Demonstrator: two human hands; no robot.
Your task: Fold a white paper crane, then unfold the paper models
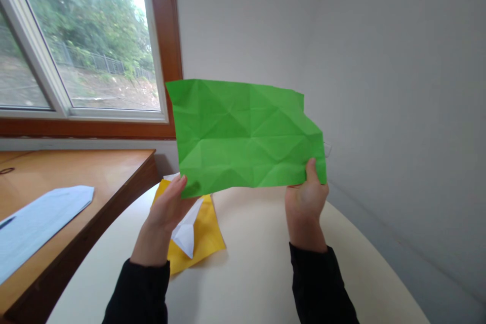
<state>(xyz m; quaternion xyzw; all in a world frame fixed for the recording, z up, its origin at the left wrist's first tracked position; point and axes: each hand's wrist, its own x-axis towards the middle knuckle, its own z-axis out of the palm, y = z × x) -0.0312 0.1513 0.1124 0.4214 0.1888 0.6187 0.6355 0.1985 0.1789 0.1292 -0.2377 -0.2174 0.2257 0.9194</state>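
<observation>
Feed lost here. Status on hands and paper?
Left hand and right hand pinch green paper by its lower edge, held up. Yellow paper beneath.

Green sheet (246, 134): matt paper, heavily creased. Yellow sheet (205, 235): paper, smooth. Table (258, 263): matt, smooth, cream. Desk (76, 172): wood, slight sheen. Window frame (167, 35): wood, semi-gloss.

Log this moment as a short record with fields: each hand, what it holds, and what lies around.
left hand: pinches the lower left edge of the green paper
right hand: pinches its lower right edge, thumb in front
green paper: creased sheet, spread out in the air above the white table
yellow paper: flat on the table under the left hand, a folded white piece on it
wooden desk: at left, bearing a pale blue sheet
</observation>
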